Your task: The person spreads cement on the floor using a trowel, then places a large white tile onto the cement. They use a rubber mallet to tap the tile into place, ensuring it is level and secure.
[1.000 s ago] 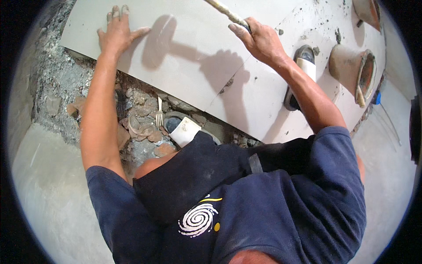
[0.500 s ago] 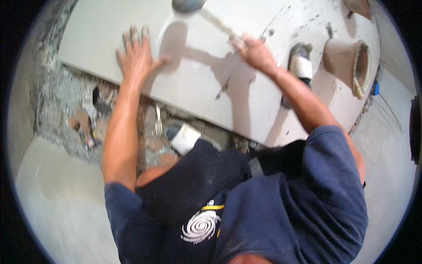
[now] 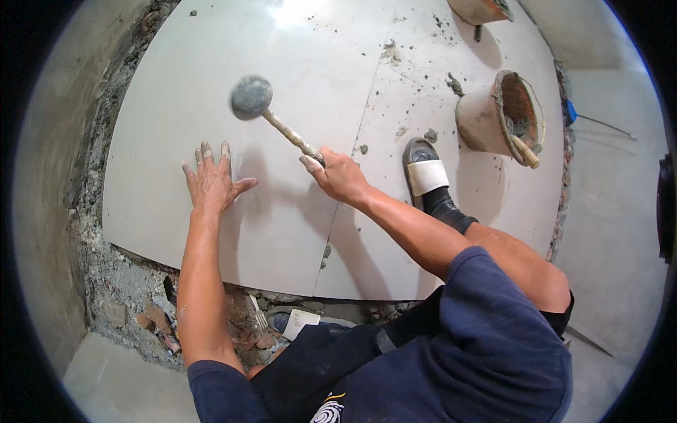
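My left hand point(image 3: 213, 185) lies flat on a large pale tile point(image 3: 190, 92) with its fingers spread. My right hand point(image 3: 340, 176) is wrapped around the light handle of a mallet point(image 3: 285, 132). The mallet's dark, rounded head points up and left, raised over the tile, and its shadow falls on the surface near my left hand. A straight joint separates this tile from a second pale tile point(image 3: 395, 233) on the right. Crumbs of mortar point(image 3: 364, 149) dot the tiles around the joint.
A mortar-stained bucket point(image 3: 483, 120) lies tilted at the right, with a wooden handle sticking out. Another bucket point(image 3: 479, 8) stands farther off. My sandalled foot point(image 3: 427, 173) rests on the right tile. Broken rubble point(image 3: 134, 310) lines the near and left edges, with a fork point(image 3: 259, 314) in it.
The view has shifted, showing more of the far tile surface. The mallet's head has come nearer to my left hand. My left hand stays flat on the tile.
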Demonstrator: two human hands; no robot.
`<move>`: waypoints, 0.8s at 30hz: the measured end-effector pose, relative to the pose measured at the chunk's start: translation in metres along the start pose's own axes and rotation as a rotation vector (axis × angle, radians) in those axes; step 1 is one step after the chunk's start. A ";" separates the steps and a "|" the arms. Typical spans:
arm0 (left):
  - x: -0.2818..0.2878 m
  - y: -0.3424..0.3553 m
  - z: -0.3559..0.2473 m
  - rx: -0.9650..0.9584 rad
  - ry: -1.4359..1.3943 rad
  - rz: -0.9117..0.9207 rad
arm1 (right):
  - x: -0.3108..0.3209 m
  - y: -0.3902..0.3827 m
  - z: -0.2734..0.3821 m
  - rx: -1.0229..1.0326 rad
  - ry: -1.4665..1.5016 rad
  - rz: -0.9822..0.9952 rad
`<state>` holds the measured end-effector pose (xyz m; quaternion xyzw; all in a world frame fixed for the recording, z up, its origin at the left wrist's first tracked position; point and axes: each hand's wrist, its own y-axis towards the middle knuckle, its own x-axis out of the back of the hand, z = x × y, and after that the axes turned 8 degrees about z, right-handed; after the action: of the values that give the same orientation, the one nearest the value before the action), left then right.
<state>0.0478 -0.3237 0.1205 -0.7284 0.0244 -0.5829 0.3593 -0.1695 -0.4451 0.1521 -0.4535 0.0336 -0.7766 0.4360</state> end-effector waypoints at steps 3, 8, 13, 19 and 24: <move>0.005 0.010 -0.003 -0.001 0.020 0.006 | 0.012 0.015 -0.001 -0.023 0.047 0.030; 0.010 0.025 0.014 0.009 -0.070 -0.012 | 0.027 0.033 0.035 0.147 0.070 -0.063; 0.031 0.067 0.025 0.185 -0.114 -0.121 | 0.019 0.064 0.050 0.439 0.182 -0.183; 0.048 0.087 0.019 0.229 -0.055 -0.018 | 0.022 0.084 0.022 -0.012 0.046 0.079; 0.050 0.085 0.019 0.231 -0.070 0.009 | 0.019 0.110 0.039 0.173 0.160 -0.064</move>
<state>0.1133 -0.4005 0.1142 -0.7018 -0.0525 -0.5545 0.4442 -0.0734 -0.5131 0.1389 -0.3517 -0.0134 -0.8238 0.4445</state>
